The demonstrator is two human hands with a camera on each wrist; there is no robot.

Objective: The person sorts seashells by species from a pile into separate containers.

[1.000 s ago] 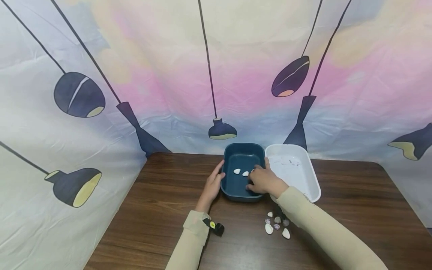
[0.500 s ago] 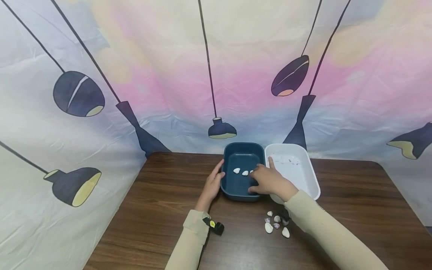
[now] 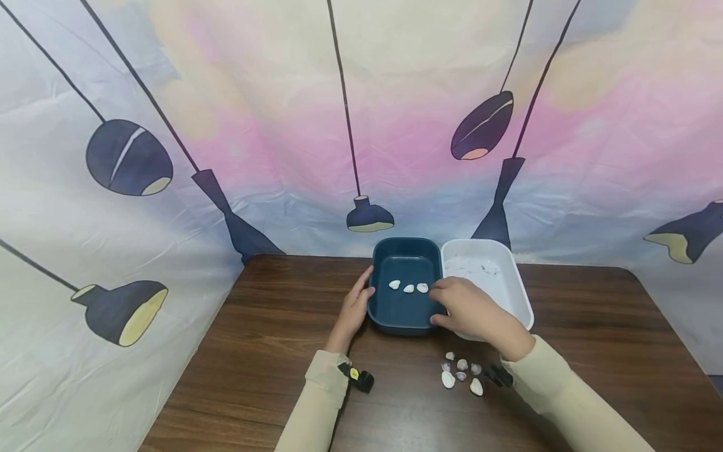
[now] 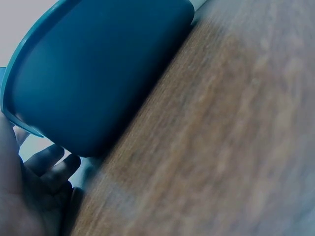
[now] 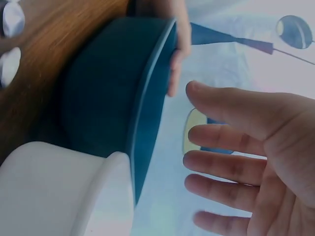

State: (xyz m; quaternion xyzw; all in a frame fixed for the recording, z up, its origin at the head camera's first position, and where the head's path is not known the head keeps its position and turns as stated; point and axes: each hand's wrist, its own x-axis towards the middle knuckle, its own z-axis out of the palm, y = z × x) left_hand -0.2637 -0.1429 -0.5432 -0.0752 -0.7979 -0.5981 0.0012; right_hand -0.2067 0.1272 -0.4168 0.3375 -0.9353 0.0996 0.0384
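Note:
Three white shells (image 3: 408,289) lie in a row on the floor of the dark teal tray (image 3: 403,314). My left hand (image 3: 354,309) rests against the tray's left side, fingers extended along the wall; the left wrist view shows the fingers (image 4: 51,167) touching the tray's outside. Over the tray's right rim hovers my right hand (image 3: 469,307), its fingers spread and holding nothing, as the right wrist view of the hand (image 5: 236,147) shows. On the table in front of the trays sits a small group of shells (image 3: 461,376), some white, some purplish or grey.
A white tray (image 3: 522,295) stands against the teal tray's right side, with small dark specks on its floor. Both stand near the back edge of the brown wooden table (image 3: 271,326). Behind hangs a cloth (image 3: 282,125) printed with lamps.
The right hand has drawn back to the right and toward the person, leaving a third white shell showing in the teal tray. The left hand stays at the tray's side.

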